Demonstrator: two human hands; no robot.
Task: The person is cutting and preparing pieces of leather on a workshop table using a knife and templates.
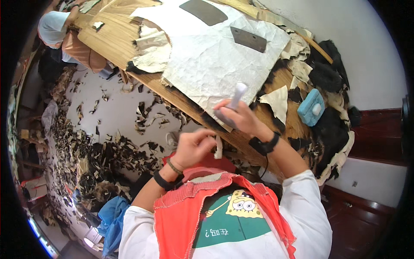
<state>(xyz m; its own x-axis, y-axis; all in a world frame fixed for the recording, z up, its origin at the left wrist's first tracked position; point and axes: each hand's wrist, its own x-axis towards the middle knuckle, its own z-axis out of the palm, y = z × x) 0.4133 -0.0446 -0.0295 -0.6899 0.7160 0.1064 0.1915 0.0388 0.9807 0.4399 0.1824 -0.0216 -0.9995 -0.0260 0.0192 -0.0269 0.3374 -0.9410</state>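
My left hand is closed in front of my lap, just off the table's near edge. A narrow whitish strip of hide hangs at its fingertips. To the right, my right hand is wrapped round a grey hand tool whose pale rounded end points up and away from me; its exact kind is not clear. That hand is over the near corner of a large, creased white sheet on the wooden table. Two dark grey flat plates, one four-sided and curved, the other narrower, lie on the sheet.
Hide pieces with dark fur lie around the sheet. A blue box-shaped thing sits at the right among black fur. A long wooden stick lies at the back. Scraps litter the floor. Another person is at the far left.
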